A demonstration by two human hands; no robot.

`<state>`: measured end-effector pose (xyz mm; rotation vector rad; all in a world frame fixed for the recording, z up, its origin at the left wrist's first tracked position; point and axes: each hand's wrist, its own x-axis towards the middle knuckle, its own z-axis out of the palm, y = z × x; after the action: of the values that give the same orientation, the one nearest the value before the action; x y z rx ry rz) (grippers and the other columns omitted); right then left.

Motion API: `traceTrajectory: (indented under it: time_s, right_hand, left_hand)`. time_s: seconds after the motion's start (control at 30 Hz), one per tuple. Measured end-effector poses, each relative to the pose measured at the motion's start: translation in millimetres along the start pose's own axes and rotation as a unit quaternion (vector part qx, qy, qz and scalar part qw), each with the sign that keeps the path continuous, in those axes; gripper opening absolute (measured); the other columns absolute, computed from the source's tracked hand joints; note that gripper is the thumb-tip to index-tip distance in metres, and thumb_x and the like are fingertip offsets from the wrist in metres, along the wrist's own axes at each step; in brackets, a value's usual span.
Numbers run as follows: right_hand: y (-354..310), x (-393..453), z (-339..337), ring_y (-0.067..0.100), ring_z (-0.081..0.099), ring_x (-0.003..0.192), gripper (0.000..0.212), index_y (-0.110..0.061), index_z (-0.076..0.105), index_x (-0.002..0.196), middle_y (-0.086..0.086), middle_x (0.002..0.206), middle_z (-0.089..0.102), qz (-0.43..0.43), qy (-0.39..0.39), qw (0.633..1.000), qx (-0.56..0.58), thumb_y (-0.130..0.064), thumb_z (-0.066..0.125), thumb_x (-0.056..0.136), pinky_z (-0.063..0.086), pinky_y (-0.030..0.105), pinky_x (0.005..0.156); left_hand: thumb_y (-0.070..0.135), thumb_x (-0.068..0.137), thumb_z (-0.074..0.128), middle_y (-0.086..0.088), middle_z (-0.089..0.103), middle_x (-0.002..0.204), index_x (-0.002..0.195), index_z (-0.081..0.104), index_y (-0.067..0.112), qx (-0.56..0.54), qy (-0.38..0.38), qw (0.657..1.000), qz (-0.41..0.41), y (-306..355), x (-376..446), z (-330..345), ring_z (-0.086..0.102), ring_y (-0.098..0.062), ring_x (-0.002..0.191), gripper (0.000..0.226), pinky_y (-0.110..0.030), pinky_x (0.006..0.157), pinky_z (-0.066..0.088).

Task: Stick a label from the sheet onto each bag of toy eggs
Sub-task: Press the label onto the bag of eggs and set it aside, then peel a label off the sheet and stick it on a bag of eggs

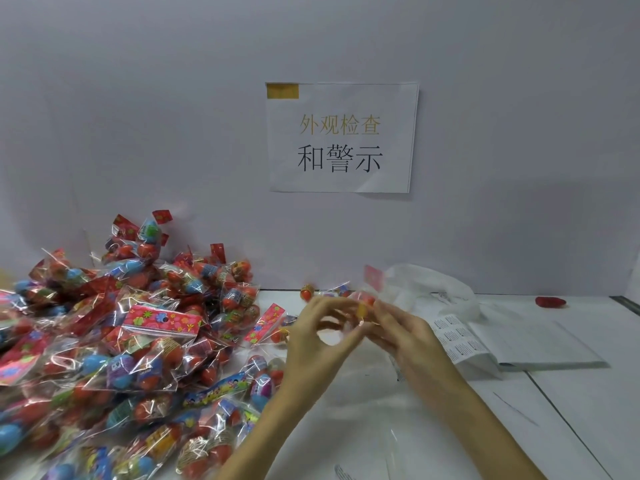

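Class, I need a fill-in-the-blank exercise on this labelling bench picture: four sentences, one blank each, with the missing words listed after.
1. The pile of clear plastic bags of toy eggs lies on the person's ____ side.
2. The white label sheet lies to the ____ of both hands.
3. The left hand and right hand hold one blurred bag ____ the table.
4. The white paper sign hangs on the ____.

Missing words: left; right; above; wall

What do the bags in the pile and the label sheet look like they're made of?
Bags: thin clear plastic film, glossy; it crinkles and throws sharp white glints, eggs showing through. Label sheet: looks like matte white paper with printed blocks, lying flat; any backing can't be told.
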<state>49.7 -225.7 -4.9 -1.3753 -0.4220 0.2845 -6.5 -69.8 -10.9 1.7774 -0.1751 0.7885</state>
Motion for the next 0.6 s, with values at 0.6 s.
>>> traceTrajectory:
  time_s: [0.6]
  right_hand:
    - [-46.1, -9.8, -100.9, 0.025, 0.067, 0.126, 0.044, 0.0, 0.055, 0.146, 0.01, 0.143, 0.065, -0.027, -0.017, 0.744, 0.667, -0.025, 0.044, 0.111, 0.065, 0.028, 0.076]
  left_hand:
    - [0.007, 0.102, 0.05, -0.005, 0.046, 0.156, 0.152, 0.043, 0.011, 0.46, -0.054, 0.869, -0.171, -41.5, 17.1, -45.0, 0.039, -0.022, 0.144, 0.05, -0.033, 0.119, 0.032]
